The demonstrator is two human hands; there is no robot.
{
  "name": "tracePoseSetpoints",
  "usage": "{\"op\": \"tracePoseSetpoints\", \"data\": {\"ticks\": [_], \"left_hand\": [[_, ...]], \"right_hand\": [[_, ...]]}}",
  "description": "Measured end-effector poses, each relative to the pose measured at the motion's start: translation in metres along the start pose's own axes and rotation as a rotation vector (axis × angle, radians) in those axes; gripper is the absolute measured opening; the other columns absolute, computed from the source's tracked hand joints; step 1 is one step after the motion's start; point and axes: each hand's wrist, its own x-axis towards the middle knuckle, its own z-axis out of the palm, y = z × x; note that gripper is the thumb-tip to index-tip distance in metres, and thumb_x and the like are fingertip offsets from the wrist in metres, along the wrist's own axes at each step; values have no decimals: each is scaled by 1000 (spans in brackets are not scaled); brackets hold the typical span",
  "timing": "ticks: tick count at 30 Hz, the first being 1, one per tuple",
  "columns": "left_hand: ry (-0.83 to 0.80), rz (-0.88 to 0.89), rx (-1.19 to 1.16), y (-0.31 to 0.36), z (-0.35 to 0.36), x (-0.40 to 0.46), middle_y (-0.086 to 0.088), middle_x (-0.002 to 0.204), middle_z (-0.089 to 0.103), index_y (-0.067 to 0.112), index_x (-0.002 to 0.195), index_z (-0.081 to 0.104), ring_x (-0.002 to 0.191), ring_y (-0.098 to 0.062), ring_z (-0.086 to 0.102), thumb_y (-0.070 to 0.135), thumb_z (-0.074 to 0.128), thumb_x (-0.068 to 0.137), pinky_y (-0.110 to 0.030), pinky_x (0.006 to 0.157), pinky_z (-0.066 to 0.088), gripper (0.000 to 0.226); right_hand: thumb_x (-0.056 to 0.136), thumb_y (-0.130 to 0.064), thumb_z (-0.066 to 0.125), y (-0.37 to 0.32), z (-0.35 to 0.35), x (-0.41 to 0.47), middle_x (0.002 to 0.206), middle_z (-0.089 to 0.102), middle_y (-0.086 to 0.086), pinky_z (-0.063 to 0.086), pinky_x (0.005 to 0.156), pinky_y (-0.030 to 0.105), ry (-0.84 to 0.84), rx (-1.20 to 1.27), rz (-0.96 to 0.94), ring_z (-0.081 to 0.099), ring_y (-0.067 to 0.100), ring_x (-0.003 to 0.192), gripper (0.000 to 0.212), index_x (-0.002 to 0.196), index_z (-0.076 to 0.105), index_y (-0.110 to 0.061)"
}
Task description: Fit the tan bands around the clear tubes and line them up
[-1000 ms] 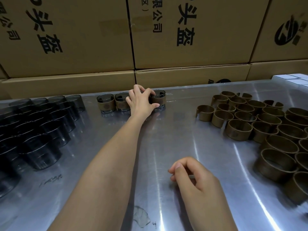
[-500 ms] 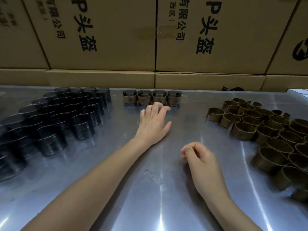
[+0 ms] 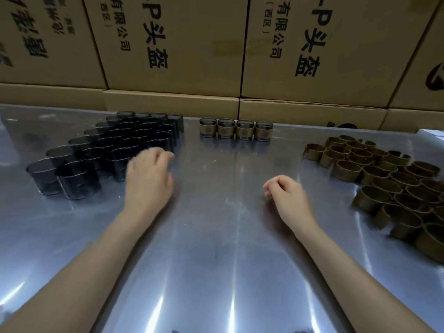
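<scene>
- Head view: as four banded tubes (image 3: 236, 129) stand in a row at twelve o'clock, the left hand (image 3: 148, 180), blurred, fingers relaxed and empty, lies just beside the bare tubes (image 3: 113, 150) at ten o'clock, axes upright.
- Right hand (image 3: 287, 197), loosely curled, holds nothing; bands (image 3: 384, 179) lie at three o'clock, nearer it.

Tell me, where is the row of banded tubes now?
The row of banded tubes stands at the table's far edge, centre, below the cardboard boxes, between bare tubes and loose bands.

Single head view, looking forward-down over metal table (image 3: 216, 236), close.
</scene>
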Motion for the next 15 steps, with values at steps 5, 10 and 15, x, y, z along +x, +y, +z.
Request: {"op": "tracePoseSetpoints", "data": {"ticks": [5,10,15], "left_hand": [[-66,-343,107,-36,5,5,-21,140,44,5,141,41,137,-38,28,21,66,89,-57,113,15,59],[-33,-277,-16,-32,10,11,-18,111,62,7,134,49,109,-40,53,13,61,91,-53,101,37,45],[-99,-9,-406,13,8,2,1,93,58,15,131,51,99,-22,51,13,63,88,-39,79,47,44]], "right_hand": [[91,-20,48,-1,0,4,66,63,-10,42,63,27,-1,-10,3,58,8,71,27,69,62,-28],[92,-22,47,0,1,5,73,64,-8,42,62,27,-7,-79,-5,60,9,76,27,71,62,-29],[91,-23,48,-3,1,3,72,65,-9,46,69,31,-20,-89,2,61,14,80,26,70,62,-29]]}}
